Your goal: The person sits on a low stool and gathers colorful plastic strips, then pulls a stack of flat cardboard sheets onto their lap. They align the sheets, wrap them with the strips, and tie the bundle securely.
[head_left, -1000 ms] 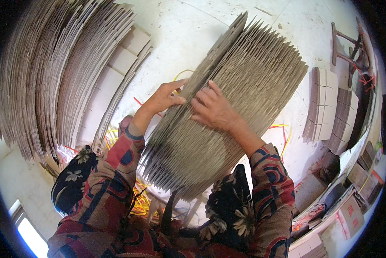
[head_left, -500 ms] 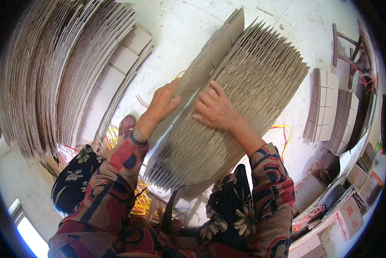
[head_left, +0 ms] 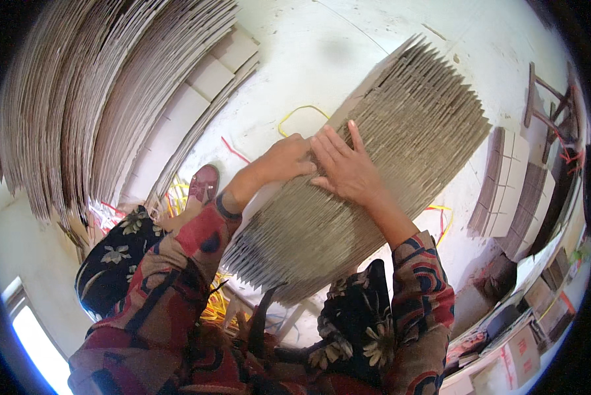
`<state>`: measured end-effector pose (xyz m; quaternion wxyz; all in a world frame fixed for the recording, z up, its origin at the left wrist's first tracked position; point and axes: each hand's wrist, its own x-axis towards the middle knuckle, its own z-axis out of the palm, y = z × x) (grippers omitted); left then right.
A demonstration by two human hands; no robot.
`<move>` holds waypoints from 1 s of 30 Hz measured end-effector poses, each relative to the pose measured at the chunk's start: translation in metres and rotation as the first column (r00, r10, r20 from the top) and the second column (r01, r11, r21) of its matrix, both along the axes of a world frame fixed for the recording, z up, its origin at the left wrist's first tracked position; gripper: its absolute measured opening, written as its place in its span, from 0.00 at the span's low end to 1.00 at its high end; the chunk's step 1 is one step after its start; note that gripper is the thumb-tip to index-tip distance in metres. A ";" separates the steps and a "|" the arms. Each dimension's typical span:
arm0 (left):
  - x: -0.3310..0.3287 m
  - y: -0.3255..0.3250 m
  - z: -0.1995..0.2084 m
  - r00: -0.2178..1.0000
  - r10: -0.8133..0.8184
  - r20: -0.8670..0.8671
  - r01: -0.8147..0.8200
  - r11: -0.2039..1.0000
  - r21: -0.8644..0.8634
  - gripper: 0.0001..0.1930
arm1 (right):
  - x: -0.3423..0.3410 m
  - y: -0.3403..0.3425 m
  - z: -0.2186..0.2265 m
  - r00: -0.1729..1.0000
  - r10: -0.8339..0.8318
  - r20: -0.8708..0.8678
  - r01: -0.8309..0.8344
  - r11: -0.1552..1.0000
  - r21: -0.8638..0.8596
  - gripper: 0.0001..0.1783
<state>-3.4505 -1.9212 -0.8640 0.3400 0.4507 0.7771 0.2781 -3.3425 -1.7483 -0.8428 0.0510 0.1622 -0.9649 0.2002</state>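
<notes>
A thick stack of grey-brown cardboard sheets (head_left: 401,138) stands on edge in front of me, its pointed ends fanned in a zigzag. My left hand (head_left: 283,160) is at the stack's left side, fingers bent around the edge of the outermost cardboard sheet, the fingertips partly hidden. Flat across the top edges rests my right hand (head_left: 348,170), its fingers stretched out and slightly spread, its fingertips close to the left hand.
Tall rows of cardboard sheets (head_left: 104,99) stand at the left. Yellow strapping (head_left: 302,110) and red strips lie on the pale floor (head_left: 295,59). Shorter cardboard piles (head_left: 509,181) and a wooden stool frame (head_left: 539,99) are at the right. My shoe (head_left: 204,183) is beside the stack.
The outer sheet on the left, which stood apart from the stack with a gap, now lies against it. My left hand moved right toward my right hand, whose fingers have straightened.
</notes>
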 end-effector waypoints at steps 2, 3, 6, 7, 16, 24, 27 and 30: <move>-0.015 -0.014 -0.020 0.932 0.252 0.259 -0.278 0.959 0.065 0.14 | -0.002 -0.001 0.001 0.999 0.023 0.043 -0.026 0.996 0.082 0.34; -0.023 -0.019 -0.032 0.853 0.350 0.388 -0.407 0.911 0.073 0.13 | -0.002 -0.002 0.002 0.998 0.025 0.066 -0.033 0.992 0.126 0.35; -0.040 -0.015 -0.050 0.773 0.548 -0.320 -0.565 0.824 0.047 0.16 | -0.003 -0.004 -0.002 0.999 0.023 0.042 -0.028 0.992 0.122 0.35; -0.042 -0.009 -0.057 0.791 0.487 -0.371 -0.526 0.850 -0.007 0.15 | -0.003 -0.003 -0.003 0.999 0.020 0.044 -0.025 0.993 0.119 0.35; -0.088 0.001 -0.084 0.813 -0.142 -0.565 -0.037 0.955 -0.293 0.03 | -0.002 -0.003 0.000 0.998 0.006 0.067 -0.011 0.996 0.083 0.35; -0.152 0.034 -0.058 0.593 -0.274 -0.757 0.007 0.942 -0.335 0.05 | 0.000 0.003 0.000 0.996 0.013 0.089 -0.018 0.998 0.056 0.34; -0.155 0.033 -0.054 0.595 -0.276 -0.755 -0.064 0.920 -0.387 0.07 | -0.004 0.002 0.004 0.996 0.040 0.085 -0.045 0.997 0.056 0.33; -0.156 0.032 -0.043 0.729 -0.109 -0.676 -0.188 0.917 -0.352 0.11 | -0.003 0.001 -0.001 0.990 0.062 0.123 -0.068 0.997 0.046 0.33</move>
